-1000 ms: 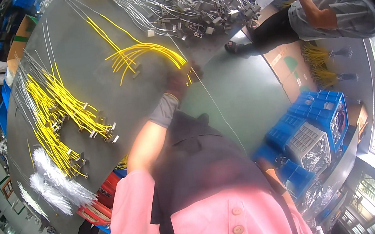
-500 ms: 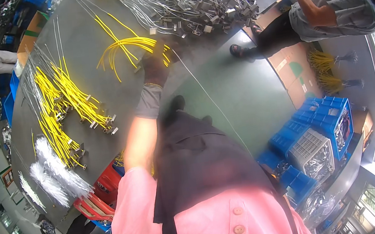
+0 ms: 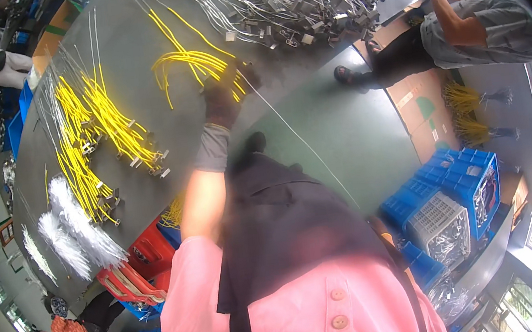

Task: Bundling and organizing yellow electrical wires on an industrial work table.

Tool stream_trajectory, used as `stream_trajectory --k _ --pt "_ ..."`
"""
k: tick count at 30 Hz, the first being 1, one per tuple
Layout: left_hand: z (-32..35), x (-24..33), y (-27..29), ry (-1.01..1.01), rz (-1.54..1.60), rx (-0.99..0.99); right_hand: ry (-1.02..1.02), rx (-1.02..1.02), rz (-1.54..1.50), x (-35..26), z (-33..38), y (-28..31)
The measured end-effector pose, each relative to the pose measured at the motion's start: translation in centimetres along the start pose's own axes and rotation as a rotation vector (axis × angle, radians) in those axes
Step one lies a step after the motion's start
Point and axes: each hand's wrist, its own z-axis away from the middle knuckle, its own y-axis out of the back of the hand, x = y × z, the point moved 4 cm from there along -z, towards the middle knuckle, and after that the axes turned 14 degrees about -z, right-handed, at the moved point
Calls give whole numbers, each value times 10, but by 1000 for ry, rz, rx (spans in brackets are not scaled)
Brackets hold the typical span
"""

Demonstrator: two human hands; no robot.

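Observation:
My left hand (image 3: 223, 99), in a dark glove, reaches forward over the near edge of the grey table. Its fingers are closed around a small bunch of yellow-sleeved wires (image 3: 188, 57), whose curved ends stick out on both sides. From beside this hand, a thin pale wire (image 3: 295, 134) runs taut down to the right, toward my right side. There a dark brownish shape (image 3: 377, 224) at the apron's edge seems to be my right hand, mostly hidden; its fingers cannot be made out. More yellow-sleeved wires (image 3: 171, 34) lie crossed just beyond my left hand.
Yellow-sleeved wires with metal ends (image 3: 114, 122) lie left on the table, near clear plastic bundles (image 3: 80, 231). A large heap of wires with metal blocks (image 3: 299, 10) covers the far side. Red stools (image 3: 147, 255), blue crates (image 3: 462, 174) and a person in grey (image 3: 483, 26) are around.
The view has shifted slightly, so the table's contents sit further right. My left hand still grips the yellow-sleeved wires, and the pale wire remains stretched to my right side.

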Motion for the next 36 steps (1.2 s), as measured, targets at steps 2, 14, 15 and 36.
stream_trajectory --k 2,14,15,36 --pt "-9 37 8 286 555 -103 37 -53 104 31 7 -33" --pt "40 8 16 552 761 -157 93 163 -285 -57 -52 26" --pt "46 10 3 606 786 -193 166 173 -290 -63 -70 21" --pt "-64 -8 82 476 366 -62 38 -19 -736 -320 -249 167"
